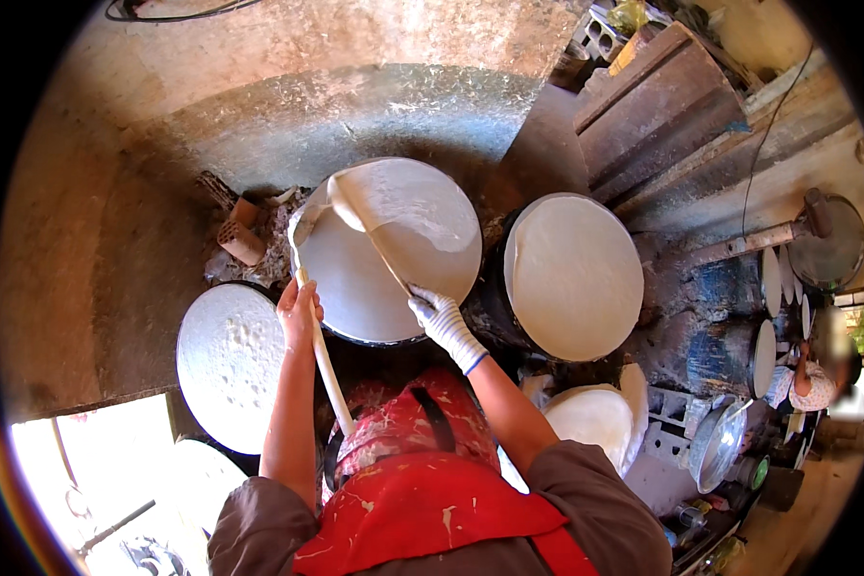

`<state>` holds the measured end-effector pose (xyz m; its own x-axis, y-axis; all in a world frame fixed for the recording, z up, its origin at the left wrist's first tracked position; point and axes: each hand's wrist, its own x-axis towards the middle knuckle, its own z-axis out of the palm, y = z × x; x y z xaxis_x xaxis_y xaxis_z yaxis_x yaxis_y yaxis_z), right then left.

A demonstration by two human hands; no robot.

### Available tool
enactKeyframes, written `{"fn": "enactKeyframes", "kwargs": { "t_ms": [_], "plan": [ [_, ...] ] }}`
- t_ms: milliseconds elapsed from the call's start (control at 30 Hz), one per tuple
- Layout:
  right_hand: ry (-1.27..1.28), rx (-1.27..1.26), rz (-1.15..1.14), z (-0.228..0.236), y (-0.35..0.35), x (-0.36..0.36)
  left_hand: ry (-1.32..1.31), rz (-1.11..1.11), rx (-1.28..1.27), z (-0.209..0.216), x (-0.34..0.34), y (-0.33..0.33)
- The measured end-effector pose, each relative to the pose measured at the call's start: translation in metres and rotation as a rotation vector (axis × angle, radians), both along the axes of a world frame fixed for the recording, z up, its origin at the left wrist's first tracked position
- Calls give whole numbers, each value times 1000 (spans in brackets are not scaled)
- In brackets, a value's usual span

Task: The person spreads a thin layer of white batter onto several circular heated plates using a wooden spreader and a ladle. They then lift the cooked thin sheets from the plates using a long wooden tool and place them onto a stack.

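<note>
I have the bare left hand [300, 311] curled round a pale stick [326, 374], the gloved right hand [442, 323] gripping a tool [387, 253] whose whitish head is over the large drum [384, 305]. Left disc [230, 370] and right disc [574, 278] flank it.

1 head-worn fisheye view, facing down, close above red apron [422, 509], hands [300, 312] [442, 326] near centre
</note>
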<state>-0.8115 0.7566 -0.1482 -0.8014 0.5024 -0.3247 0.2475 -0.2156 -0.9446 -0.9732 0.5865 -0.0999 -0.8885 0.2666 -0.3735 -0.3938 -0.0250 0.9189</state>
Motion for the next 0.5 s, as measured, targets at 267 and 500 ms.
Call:
{"fn": "enactKeyframes", "kwargs": {
  "t_ms": [267, 500],
  "plan": [
    [-27, -79, -21, -4, 86, -1, -94, 56, 92, -6, 7, -12],
    [-123, -212, 250, 7, 78, 9, -155, 144, 59, -1, 17, -24]
  ]
}}
